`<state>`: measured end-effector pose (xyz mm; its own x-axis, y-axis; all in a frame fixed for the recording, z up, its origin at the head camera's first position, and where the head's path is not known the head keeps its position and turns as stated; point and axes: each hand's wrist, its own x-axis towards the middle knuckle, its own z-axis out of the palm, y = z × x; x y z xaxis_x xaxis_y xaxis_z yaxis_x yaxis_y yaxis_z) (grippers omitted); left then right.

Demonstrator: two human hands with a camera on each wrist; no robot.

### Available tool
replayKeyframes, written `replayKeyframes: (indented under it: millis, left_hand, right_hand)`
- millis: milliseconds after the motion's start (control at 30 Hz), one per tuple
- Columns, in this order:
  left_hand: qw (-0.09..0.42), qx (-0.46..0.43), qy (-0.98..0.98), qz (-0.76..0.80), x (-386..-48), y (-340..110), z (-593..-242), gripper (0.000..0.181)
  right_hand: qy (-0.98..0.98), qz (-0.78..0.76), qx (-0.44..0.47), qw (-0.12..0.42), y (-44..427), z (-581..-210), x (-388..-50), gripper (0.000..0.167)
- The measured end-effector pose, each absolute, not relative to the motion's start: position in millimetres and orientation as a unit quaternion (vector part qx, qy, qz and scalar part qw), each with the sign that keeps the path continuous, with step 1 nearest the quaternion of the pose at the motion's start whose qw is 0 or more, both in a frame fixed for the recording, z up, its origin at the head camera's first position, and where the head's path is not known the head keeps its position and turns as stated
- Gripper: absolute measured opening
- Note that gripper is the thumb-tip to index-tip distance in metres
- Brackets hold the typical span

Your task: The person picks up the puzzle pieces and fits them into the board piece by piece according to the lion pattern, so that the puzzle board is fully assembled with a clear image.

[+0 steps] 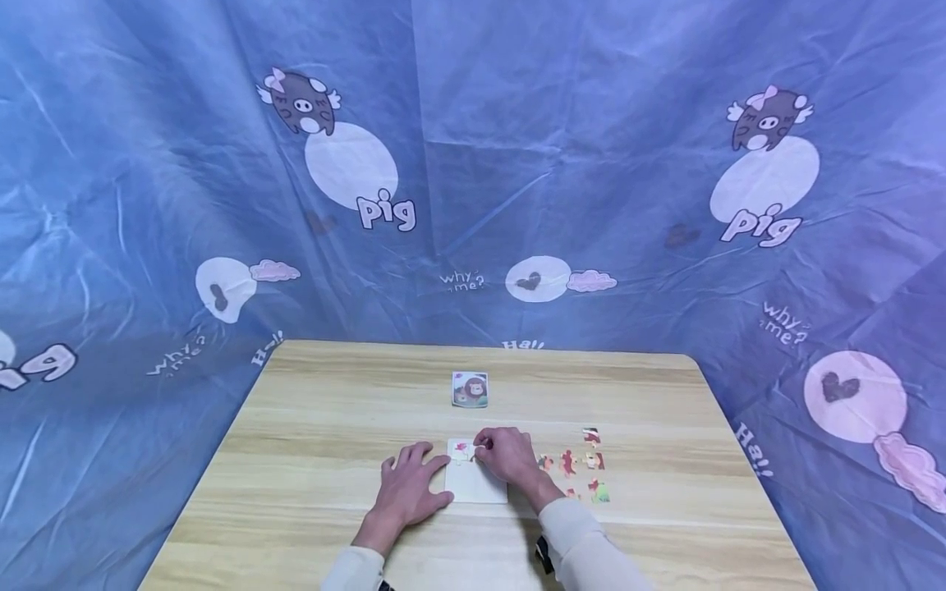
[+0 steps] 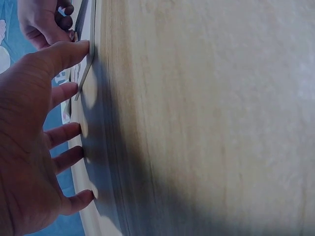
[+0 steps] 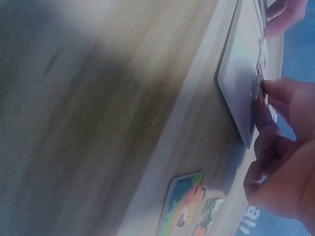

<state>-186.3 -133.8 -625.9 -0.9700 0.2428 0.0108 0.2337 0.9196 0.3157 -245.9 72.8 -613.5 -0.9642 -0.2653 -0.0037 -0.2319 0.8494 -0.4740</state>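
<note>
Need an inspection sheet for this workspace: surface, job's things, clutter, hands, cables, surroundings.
Surface: wood-grain table.
Job's things: pale board between the hands, flower-print section at its far left corner; picture card beyond; loose puzzle pieces to the right.
Clutter: nothing seen.
Left hand: thumb and forefinger touch the board's left edge.
Right hand: pinches a small piece over the board's far side.
Cables: nothing seen.
Surroundings: blue pig-print fabric behind and on both sides.
</note>
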Motion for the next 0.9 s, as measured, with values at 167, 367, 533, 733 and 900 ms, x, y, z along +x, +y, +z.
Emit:
replayKeyframes:
  millis: [167, 367, 533, 733, 900]
  left_hand:
    - [0.009, 0.122, 0.98, 0.158, -187, -134, -625, 0.06]
    - [0.011, 0.121, 0.98, 0.158, -187, -134, -625, 0.061]
    - [0.009, 0.122, 0.98, 0.159, -186, -135, -625, 0.061]
    - [0.007, 0.121, 0.979, 0.163, -186, -135, -625, 0.06]
    - [0.008, 0.122, 0.979, 0.164, -185, -135, -626, 0.059]
  right_hand:
    - [0.966, -0.217, -0.137, 0.036, 71, -608, -246, 0.008]
    - [0.969, -0.196, -0.143, 0.033, 71, -609, -246, 0.01]
    - [0.974, -0.174, -0.145, 0.002, 68, -615, -246, 0.011]
    - [0.978, -0.14, -0.149, -0.041, 63, -617, -242, 0.006]
    - [0.979, -0.138, -0.146, -0.037, 61, -615, -238, 0.008]
